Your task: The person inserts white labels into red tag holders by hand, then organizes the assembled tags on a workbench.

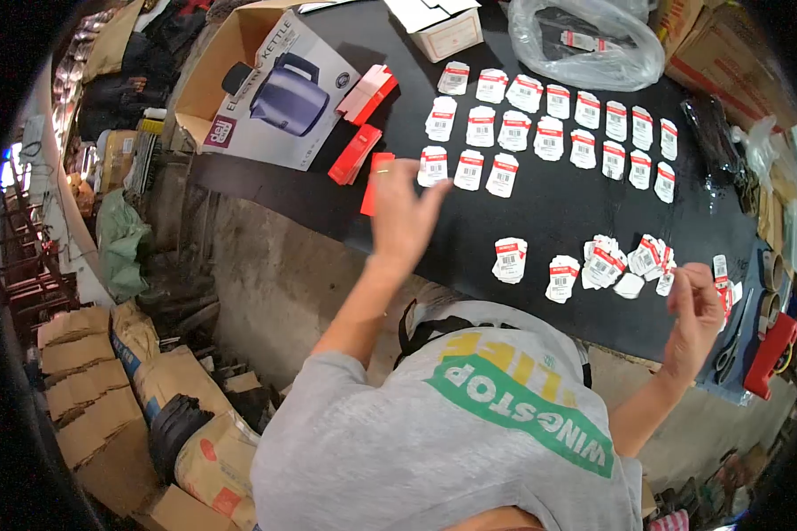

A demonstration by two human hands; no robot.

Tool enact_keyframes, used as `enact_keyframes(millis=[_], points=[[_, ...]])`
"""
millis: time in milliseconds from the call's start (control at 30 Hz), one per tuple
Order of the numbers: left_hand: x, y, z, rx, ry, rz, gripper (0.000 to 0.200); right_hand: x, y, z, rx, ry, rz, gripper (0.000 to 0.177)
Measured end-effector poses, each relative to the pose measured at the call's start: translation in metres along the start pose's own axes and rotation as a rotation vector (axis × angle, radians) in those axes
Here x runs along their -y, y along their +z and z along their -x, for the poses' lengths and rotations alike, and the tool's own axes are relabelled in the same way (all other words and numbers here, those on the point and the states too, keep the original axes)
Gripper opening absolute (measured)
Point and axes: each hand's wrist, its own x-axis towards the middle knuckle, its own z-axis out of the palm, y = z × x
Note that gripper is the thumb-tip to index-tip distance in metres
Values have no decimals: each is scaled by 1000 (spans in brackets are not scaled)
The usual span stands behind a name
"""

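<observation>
My left hand (401,212) is over a red card stack (367,202) at the table's near left, thumb spread away from the fingers. The hand partly hides that stack, and no held thing shows in it. Two more red card stacks (356,154) lie just beyond. My right hand (698,316) is at the right with its fingers curled together; what they hold, if anything, is hidden. Beside its fingertips lies a loose pile of white-and-red barcode tags (648,257). Small tag stacks (480,126) stand in rows across the black table (452,232).
A kettle box (274,97) stands at the left, with a small white carton (443,31) at the back. A clear plastic bag (584,66) lies behind the rows. Scissors (729,350), tape rolls (770,292) and a red tape dispenser (770,358) lie at the right edge.
</observation>
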Motion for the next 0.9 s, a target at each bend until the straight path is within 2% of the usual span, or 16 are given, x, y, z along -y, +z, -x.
enact_keyframes(millis=[33,67,133,333,467,567,633,767,833,900], points=[[36,-7,1,-54,97,-203,43,7,-2,0,-15,-5,11,4],[52,-11,5,-36,-35,-307,44,9,-6,0,-10,-6,7,4],[61,-18,9,23,-161,-384,44,10,-14,-1,12,-84,33,5],[84,0,7,-192,-140,-344,43,13,-21,-1,3,-97,69,5],[90,3,8,-202,-178,-368,44,12,-24,2,-25,-53,84,4],[90,4,5,-224,-247,-323,45,9,-25,1,-27,-44,83,4],[84,1,-2,-45,-549,-156,42,11,-24,1,-8,-57,86,4],[105,7,-4,-44,-565,-94,44,13,-27,2,14,-59,92,5],[92,-2,-5,-59,-442,113,45,13,-31,2,-9,-69,97,5],[89,-10,-5,-27,-408,68,43,14,-36,5,-46,-69,118,6]])
